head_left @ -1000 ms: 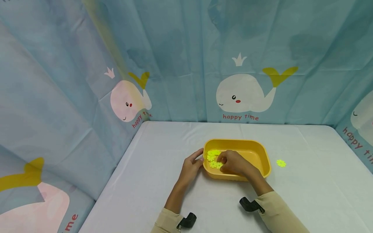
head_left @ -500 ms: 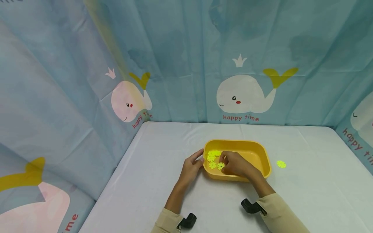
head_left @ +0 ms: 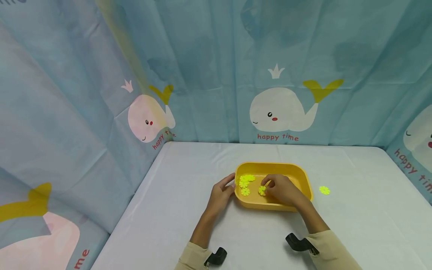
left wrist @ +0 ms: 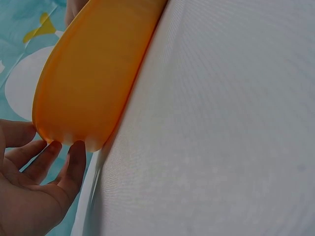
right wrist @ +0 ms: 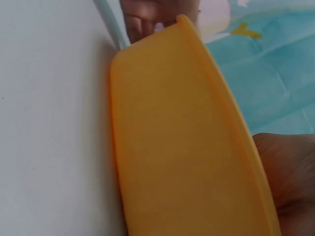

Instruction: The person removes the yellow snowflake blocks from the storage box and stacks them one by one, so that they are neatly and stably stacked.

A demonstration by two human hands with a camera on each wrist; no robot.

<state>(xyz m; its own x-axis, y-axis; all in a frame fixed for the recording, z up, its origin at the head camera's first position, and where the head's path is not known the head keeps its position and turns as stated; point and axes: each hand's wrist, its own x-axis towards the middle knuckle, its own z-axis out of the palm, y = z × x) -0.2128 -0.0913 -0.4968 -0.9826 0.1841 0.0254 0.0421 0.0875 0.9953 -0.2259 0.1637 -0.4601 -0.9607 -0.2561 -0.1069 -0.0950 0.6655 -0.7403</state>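
Note:
A shallow yellow tray (head_left: 249, 205) stands on the white table with several neon-yellow flower-shaped discs (head_left: 245, 192) grouped at its left end. My left hand (head_left: 219, 197) touches that end from outside; in the left wrist view its fingertips (left wrist: 76, 147) rest against the tray's outer wall. Inside the tray, thumb and forefinger of my right hand (head_left: 281, 189) pinch the edge of one flower-shaped disc (head_left: 262, 191), apart from the group. The right wrist view shows the tray's side wall (right wrist: 167, 123), which hides the right fingertips.
One more flower-shaped disc (head_left: 324, 190) lies on the white tabletop (head_left: 364, 225), right of the tray. A blue curtain (head_left: 209, 75) printed with whales rises behind the table and along its sides.
My right hand has shifted right inside the tray, and the pinched disc has come along, away from the group. The left hand stays at the tray's left end.

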